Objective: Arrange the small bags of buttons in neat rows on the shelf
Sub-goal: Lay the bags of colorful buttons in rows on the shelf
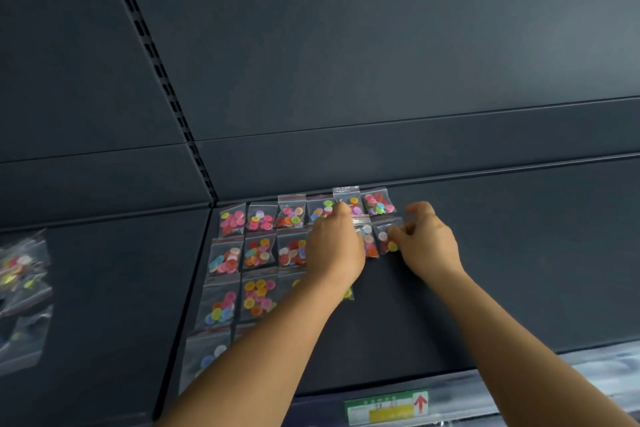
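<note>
At the far left, a loose pile of bags is seen lying blurred on the neighbouring shelf panel, well apart from the rest. On the dark shelf, small clear bags of coloured buttons are laid flat in rows, starting just beside the seam between the two panels; four rows are made out at the left, the nearest partly hidden by the left forearm. The left hand is laid over the middle of the rows, its fingertips reaching the back row, and whether anything is gripped cannot be told. Just right of it, a bag at the end of the second row is pinched by the curled fingers of the right hand. A green and yellow price label is fixed to the shelf's front edge.
</note>
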The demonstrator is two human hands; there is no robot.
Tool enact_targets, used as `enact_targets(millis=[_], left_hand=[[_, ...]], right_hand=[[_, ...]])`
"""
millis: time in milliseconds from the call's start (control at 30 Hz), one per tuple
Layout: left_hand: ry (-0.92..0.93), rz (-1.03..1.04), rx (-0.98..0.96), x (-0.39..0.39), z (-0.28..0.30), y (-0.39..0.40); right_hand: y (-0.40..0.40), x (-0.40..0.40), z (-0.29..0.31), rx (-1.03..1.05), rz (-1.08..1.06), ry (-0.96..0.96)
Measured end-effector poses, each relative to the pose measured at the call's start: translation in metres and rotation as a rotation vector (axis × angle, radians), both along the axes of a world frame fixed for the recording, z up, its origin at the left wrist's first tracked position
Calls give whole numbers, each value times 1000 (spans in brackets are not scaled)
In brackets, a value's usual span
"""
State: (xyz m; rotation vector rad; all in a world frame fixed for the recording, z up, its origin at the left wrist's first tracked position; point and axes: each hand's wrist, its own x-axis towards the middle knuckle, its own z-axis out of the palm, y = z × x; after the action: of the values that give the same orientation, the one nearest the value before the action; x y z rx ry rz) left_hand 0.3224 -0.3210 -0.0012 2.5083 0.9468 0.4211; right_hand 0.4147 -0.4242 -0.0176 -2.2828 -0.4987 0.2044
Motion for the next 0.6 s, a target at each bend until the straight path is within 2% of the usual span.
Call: enact_targets(millis=[100, 200, 333, 467, 600], left_hand=[[-55, -65, 153, -3, -3, 2], [-4, -219, 263, -7, -6, 4], [92, -362, 254, -11, -12, 0], [114, -369, 269, -11, -13, 0], [100, -347, 269, -9, -14, 0]], right_hand=[[-5, -1, 5, -62, 55, -117], [-12, -6, 9, -123, 215, -248], [-15, -13, 8, -209, 330, -340], [-11, -13, 5, -195, 380, -357], [-8, -11, 3, -191, 329, -361]])
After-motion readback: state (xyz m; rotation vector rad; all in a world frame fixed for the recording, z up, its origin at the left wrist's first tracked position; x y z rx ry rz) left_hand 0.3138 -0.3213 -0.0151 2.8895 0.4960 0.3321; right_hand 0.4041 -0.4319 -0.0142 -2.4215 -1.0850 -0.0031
